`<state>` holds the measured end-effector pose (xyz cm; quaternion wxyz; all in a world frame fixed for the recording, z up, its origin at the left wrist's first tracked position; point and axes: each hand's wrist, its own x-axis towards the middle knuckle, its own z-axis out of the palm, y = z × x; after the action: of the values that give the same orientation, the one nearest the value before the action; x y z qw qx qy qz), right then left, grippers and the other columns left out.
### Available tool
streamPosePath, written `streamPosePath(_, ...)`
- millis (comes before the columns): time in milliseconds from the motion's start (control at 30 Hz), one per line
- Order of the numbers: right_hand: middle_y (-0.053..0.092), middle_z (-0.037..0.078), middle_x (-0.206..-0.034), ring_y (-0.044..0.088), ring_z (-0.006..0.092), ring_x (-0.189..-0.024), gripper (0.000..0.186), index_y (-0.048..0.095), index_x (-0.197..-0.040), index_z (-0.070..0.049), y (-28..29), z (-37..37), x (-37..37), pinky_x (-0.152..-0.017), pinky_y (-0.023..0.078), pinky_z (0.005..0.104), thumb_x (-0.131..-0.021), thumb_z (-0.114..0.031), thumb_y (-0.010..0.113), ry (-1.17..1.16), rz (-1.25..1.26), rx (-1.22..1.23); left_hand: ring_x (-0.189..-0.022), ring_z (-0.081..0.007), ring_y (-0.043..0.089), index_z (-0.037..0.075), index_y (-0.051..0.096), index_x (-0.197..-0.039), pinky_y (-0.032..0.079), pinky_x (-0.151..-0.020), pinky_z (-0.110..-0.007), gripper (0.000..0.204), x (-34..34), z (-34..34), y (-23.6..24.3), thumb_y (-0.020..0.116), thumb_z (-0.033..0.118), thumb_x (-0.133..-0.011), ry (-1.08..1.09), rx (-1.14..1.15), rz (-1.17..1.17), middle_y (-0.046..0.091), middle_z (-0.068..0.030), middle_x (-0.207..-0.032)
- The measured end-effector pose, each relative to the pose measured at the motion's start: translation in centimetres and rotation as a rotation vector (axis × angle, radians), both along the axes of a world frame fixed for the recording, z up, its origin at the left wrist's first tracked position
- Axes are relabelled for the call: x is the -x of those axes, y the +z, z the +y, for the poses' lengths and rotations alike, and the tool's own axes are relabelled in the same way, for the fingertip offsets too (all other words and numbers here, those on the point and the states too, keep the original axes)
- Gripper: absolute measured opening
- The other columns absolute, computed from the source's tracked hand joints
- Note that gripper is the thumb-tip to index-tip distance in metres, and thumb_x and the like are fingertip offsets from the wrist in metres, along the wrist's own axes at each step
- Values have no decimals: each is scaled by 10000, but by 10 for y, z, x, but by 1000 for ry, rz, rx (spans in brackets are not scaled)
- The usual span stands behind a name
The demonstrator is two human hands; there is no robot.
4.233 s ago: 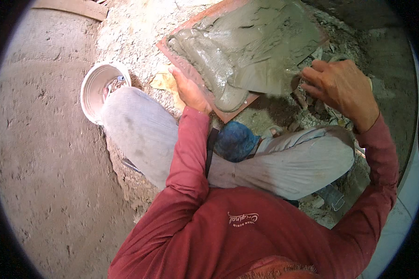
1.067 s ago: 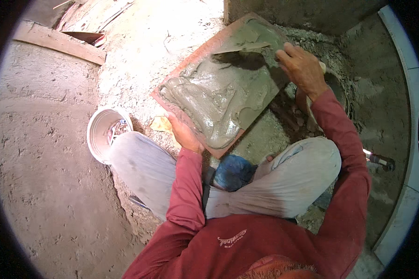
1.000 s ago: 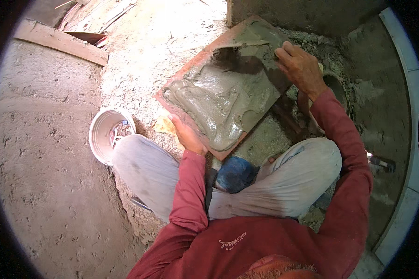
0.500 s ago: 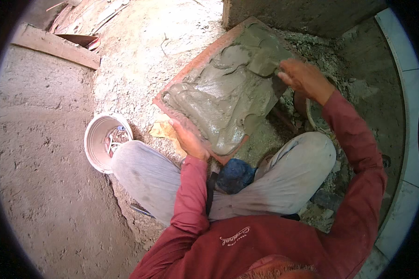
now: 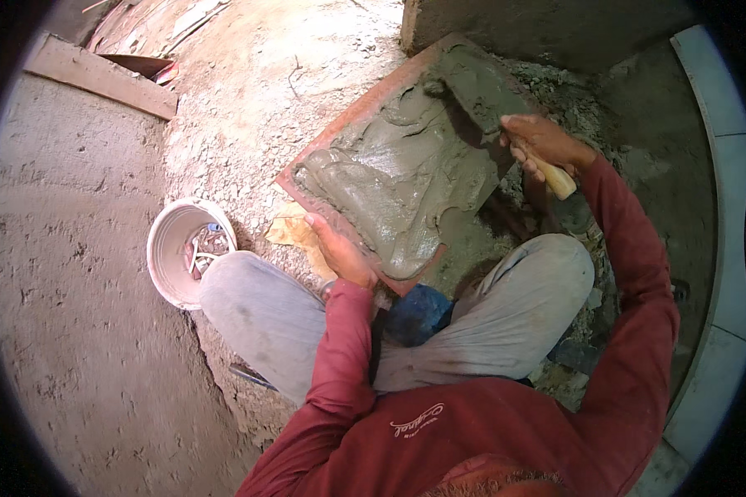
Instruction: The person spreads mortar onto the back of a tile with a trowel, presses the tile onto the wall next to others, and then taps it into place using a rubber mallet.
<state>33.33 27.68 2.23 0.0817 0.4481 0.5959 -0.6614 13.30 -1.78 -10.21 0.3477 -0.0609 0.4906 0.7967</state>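
Note:
A square reddish tile point(image 5: 365, 101) lies tilted in front of my knees, its upper face spread with wet grey mortar point(image 5: 389, 178). My left hand point(image 5: 344, 255) is closed around the tile's near left edge, thumb on the rim. Over the far right part of the tile, my right hand point(image 5: 545, 147) grips a trowel by its pale wooden handle point(image 5: 559, 182). The trowel's blade, turned partly on edge, is hard to make out against the mortar. Ridges and folds mark the mortar's surface.
A white bucket point(image 5: 162, 257) with scraps inside stands beside my left knee. Crumpled yellowish paper point(image 5: 290, 230) lies near my left hand. Another container sits partly hidden below my right hand. Rough concrete walls flank both sides; a wooden board point(image 5: 99, 79) rests at the far left.
My right hand has rolled over, so the trowel's handle now shows below it and the blade has tipped up. The mortar under the blade looks reshaped. My left hand stays on the tile.

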Motion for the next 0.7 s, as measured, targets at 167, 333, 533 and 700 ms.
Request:
streamPosePath(167,529,21,-685,517,89,-449,411,514,-990,-53,25,-53,37,-360,440,250,-1068,-450,437,309,-40,-4,-1426,-298,395,9,268,-1574,326,-1181,-408,823,-1,-2,4,284,643,-1050,0,-25,-59,359,-166,-1579)
streamPosePath(333,599,120,-732,614,250,-559,327,524,-998,-52,3,-67,48,-511,496,378,-1044,-375,507,635,-4,-527,-1425,-299,397,6,278,-1568,331,-1179,-410,814,-2,2,2,284,636,-1053,19,-39,-22,371,-170,-1571)
streamPosePath(533,663,218,-907,651,446,-824,309,560,-1049,-38,29,-54,48,-697,500,520,-994,-342,583,784,-38,-1278,-1434,-310,391,57,244,-1588,316,-1187,-439,780,3,-4,-12,266,626,-1056,-37,-133,-70,362,-140,-1586)
streamPosePath(700,629,203,-916,612,444,-811,296,530,-1000,-41,31,-65,44,-692,452,517,-1019,-334,569,706,-102,-1092,-1448,-297,364,17,233,-1586,290,-1199,-410,799,5,-6,-29,285,616,-1060,26,6,36,335,-159,-1594)
